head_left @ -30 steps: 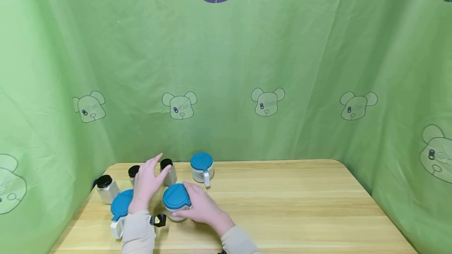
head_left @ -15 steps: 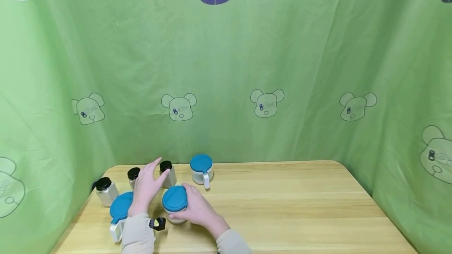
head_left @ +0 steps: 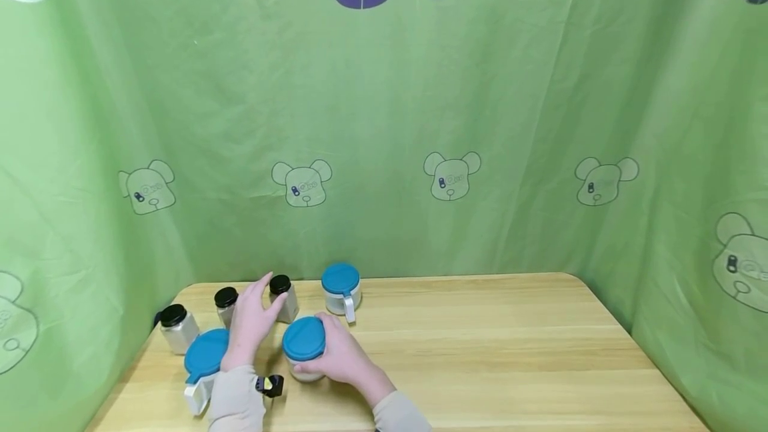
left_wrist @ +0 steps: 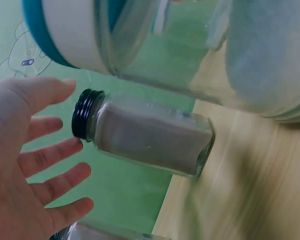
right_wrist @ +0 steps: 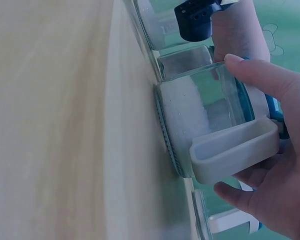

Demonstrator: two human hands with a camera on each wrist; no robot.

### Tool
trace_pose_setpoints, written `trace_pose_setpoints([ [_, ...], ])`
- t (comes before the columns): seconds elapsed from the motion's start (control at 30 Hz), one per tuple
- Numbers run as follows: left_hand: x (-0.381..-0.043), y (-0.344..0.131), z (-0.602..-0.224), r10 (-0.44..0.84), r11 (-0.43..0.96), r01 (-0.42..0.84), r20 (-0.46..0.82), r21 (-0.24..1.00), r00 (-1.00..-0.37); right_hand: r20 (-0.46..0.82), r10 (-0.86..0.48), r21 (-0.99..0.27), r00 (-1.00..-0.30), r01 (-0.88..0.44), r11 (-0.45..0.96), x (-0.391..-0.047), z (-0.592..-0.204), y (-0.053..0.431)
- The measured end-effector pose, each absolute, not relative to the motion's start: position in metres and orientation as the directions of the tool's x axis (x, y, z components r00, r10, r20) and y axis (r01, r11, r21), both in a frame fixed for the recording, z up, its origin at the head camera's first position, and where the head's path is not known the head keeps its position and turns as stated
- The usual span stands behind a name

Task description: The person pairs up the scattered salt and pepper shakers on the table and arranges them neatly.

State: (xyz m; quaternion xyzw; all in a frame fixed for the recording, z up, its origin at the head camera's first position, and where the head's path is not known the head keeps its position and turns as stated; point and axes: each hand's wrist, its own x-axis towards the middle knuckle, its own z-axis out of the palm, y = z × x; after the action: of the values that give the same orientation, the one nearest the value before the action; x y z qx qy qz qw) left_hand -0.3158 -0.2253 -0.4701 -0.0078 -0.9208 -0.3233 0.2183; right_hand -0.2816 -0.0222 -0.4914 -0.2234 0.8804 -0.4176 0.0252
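Note:
My right hand (head_left: pixel 343 354) grips a round glass seasoning jar (head_left: pixel 304 340) with a blue lid, thumb and fingers on either side of its upper part. In the right wrist view, white granules fill the lower part of the jar (right_wrist: pixel 182 107), and its white handle (right_wrist: pixel 235 150) points toward the palm. My left hand (head_left: pixel 249 325) holds nothing, its fingers spread. Its fingertips are close to the black cap of a small square glass spice jar (left_wrist: pixel 150 132) with greyish powder. In the head view, that spice jar (head_left: pixel 287 305) stands behind the gripped jar.
Two more black-capped spice jars (head_left: pixel 180 335) (head_left: pixel 225 299) stand at the back left. Another blue-lidded jar (head_left: pixel 204 355) is partly hidden by my left forearm, and a third (head_left: pixel 342 280) stands at the back. A green curtain (head_left: pixel 384 232) surrounds the wooden table (head_left: pixel 510 352).
My right hand has shifted slightly to the right with the blue-lidded seasoning jar. My left hand stays nearly in place, fingers still spread. The head view has tilted a little.

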Motion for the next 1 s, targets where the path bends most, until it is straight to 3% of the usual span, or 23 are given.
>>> trace_pose_setpoints([
  [0.37,-0.323,-0.218,-0.481,-0.211,0.752,0.035,0.291,0.659,-0.933,0.178,-0.437,-0.713,-0.882,-0.422,0.561,-0.283,-0.491,-0.013],
  [1.0,-0.327,-0.215,-0.488,-0.231,0.675,0.038,0.259,0.737,-0.938,0.146,-0.445,-0.690,-0.883,-0.414,0.594,-0.286,-0.492,-0.007],
])
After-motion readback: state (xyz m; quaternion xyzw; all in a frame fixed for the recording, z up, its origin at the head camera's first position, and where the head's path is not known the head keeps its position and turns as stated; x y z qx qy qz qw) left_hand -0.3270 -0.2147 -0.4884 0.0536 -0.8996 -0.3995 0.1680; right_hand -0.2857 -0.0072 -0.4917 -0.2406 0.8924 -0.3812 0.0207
